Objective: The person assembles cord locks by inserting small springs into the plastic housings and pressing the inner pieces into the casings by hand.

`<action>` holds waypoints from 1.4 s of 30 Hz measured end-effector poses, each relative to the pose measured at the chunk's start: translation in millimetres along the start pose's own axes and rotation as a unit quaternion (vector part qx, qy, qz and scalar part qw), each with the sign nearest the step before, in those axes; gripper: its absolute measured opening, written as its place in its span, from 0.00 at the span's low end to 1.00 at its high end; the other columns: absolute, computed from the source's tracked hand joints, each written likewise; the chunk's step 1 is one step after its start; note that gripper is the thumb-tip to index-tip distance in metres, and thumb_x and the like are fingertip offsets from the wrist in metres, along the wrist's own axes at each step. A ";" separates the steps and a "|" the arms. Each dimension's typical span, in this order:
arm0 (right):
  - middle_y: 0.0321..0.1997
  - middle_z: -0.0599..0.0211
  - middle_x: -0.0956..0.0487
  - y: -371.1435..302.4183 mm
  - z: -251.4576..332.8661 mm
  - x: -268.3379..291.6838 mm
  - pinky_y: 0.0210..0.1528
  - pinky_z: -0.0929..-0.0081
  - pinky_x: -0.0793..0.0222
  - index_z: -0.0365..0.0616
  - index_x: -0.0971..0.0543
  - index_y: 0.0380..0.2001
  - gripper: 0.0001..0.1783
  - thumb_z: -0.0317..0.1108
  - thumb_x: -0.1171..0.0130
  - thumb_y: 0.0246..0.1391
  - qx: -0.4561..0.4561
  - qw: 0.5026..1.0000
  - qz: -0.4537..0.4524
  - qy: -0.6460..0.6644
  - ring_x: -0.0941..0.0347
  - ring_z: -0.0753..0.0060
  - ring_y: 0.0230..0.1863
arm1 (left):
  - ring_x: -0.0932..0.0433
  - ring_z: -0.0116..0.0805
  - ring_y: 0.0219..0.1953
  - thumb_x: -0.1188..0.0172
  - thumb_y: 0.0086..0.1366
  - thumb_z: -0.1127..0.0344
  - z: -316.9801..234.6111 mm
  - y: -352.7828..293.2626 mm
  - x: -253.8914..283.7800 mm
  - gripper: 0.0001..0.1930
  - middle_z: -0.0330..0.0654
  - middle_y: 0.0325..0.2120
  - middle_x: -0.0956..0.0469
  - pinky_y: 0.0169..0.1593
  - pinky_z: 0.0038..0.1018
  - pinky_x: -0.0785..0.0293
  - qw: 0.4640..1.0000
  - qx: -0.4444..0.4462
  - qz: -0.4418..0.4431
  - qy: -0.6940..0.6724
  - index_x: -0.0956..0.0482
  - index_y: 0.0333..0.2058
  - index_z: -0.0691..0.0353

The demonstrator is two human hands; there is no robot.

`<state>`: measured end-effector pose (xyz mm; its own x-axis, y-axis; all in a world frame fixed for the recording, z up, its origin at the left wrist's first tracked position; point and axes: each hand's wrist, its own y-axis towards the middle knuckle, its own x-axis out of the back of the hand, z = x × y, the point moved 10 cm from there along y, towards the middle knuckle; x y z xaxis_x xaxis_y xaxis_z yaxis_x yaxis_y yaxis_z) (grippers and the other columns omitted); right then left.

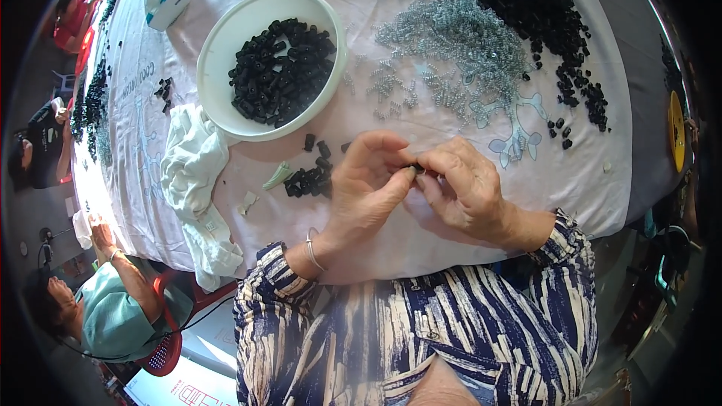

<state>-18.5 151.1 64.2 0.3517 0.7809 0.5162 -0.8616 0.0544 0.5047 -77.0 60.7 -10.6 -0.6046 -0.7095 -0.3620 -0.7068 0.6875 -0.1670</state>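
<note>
1. Black piece (417,168), raised over the largest element, the pale cloth-covered table (560,195); fingertips mostly hide it.
2. White bowl (213,68), ahead and left of the hands, containing black parts (278,83).
3. Spring heap (466,41), silvery, ahead and slightly right.
4. Left hand (372,180) and right hand (468,184): thumbs and fingertips pinch the piece between them; neither is nearer.
5. Loose parts (304,182), black, just left of the left hand.
6. Held piece's long axis: indeterminable.

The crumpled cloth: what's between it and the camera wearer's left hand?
In the head view: a pale green piece, a whitish scrap and small black pieces.
</note>
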 end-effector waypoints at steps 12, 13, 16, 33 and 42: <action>0.28 0.64 0.29 -2.8 10.7 -0.7 0.27 0.71 0.35 0.35 0.26 0.36 0.21 0.25 0.32 0.33 0.066 0.987 -0.034 -0.143 0.31 0.66 0.27 | 0.21 0.32 0.39 0.45 0.61 0.82 -2.8 -1.3 -5.8 0.19 0.47 0.37 0.23 0.43 0.23 0.23 0.999 0.030 0.005 -0.029 0.36 0.50 0.64; 0.28 0.64 0.29 -2.3 10.7 -0.1 0.27 0.71 0.36 0.35 0.26 0.36 0.21 0.25 0.32 0.33 0.068 0.987 -0.035 -0.143 0.32 0.66 0.27 | 0.21 0.33 0.40 0.45 0.61 0.81 -2.5 -1.1 -5.5 0.18 0.47 0.37 0.23 0.44 0.23 0.23 0.999 0.026 0.006 -0.023 0.36 0.50 0.64; 0.27 0.64 0.29 -3.4 11.3 0.3 0.25 0.71 0.37 0.34 0.26 0.35 0.21 0.25 0.32 0.32 0.077 0.986 -0.044 -0.140 0.32 0.66 0.26 | 0.22 0.32 0.40 0.44 0.61 0.81 -1.9 -0.9 -5.5 0.18 0.46 0.36 0.23 0.44 0.24 0.24 1.000 0.019 0.009 -0.023 0.36 0.49 0.65; 0.28 0.62 0.29 -11.2 20.7 -8.2 0.23 0.75 0.32 0.27 0.26 0.35 0.20 0.24 0.32 0.36 0.170 0.973 -0.011 -0.154 0.31 0.68 0.25 | 0.24 0.25 0.40 0.43 0.60 0.82 2.9 -6.4 -0.6 0.14 0.40 0.36 0.26 0.44 0.20 0.25 0.999 0.024 0.006 -0.027 0.32 0.44 0.66; 0.28 0.62 0.29 -7.8 17.9 -9.2 0.23 0.75 0.33 0.28 0.26 0.36 0.22 0.24 0.33 0.33 0.159 0.971 -0.002 -0.178 0.32 0.68 0.26 | 0.24 0.26 0.41 0.42 0.61 0.80 4.2 -4.2 -0.9 0.15 0.42 0.37 0.24 0.47 0.22 0.25 0.998 0.038 0.012 -0.045 0.33 0.46 0.67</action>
<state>-8.5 132.4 67.9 0.5078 0.5136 0.6917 -0.7236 -0.1815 0.6659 -71.9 59.1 -13.5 -0.5831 -0.6786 -0.4466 -0.6606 0.7161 -0.2254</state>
